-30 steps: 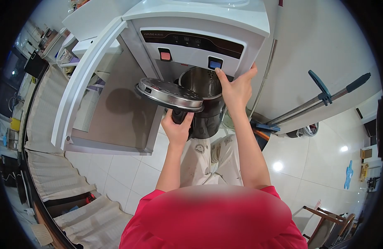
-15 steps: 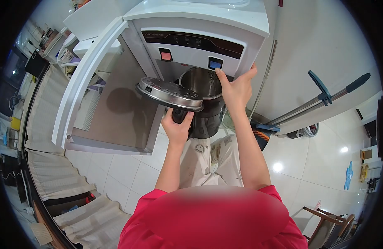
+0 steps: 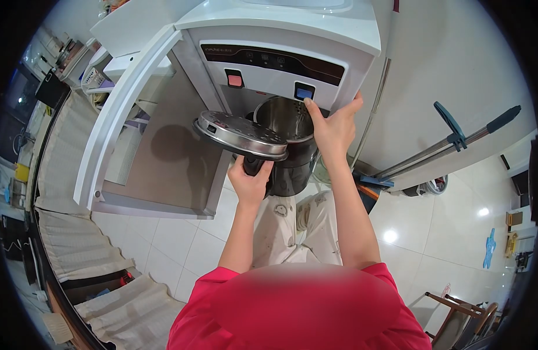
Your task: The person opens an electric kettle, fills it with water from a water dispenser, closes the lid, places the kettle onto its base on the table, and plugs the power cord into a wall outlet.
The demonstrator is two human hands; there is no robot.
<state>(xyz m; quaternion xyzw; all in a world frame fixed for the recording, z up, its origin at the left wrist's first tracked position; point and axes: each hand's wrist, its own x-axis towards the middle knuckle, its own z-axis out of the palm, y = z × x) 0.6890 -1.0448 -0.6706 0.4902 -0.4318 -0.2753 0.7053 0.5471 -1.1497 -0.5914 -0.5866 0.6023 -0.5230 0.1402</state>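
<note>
My left hand (image 3: 249, 184) is closed round the black handle (image 3: 253, 165) of a kettle, just beneath its raised metal lid (image 3: 242, 135). The kettle's dark body (image 3: 291, 178) stands upright at the dispensing recess of a white water dispenser (image 3: 274, 32), its steel inside showing. My right hand (image 3: 336, 128) has thumb and fingers spread: the thumb tip touches the lower edge of the blue switch (image 3: 304, 92), and the fingers rest at the dispenser's right edge. A red switch (image 3: 234, 79) sits to the left. Whether water runs into the kettle is hard to tell.
An open door (image 3: 164, 140) of the dispenser swings out at the left. Long-handled cleaning tools (image 3: 423, 157) lean by the right wall. Curtained shelving (image 3: 76, 245) runs along the left. A brown-framed chair (image 3: 455, 306) stands at the lower right on the tiled floor.
The dispenser and kettle sit very slightly lower and further right in view. Both hands keep the same hold and touch.
</note>
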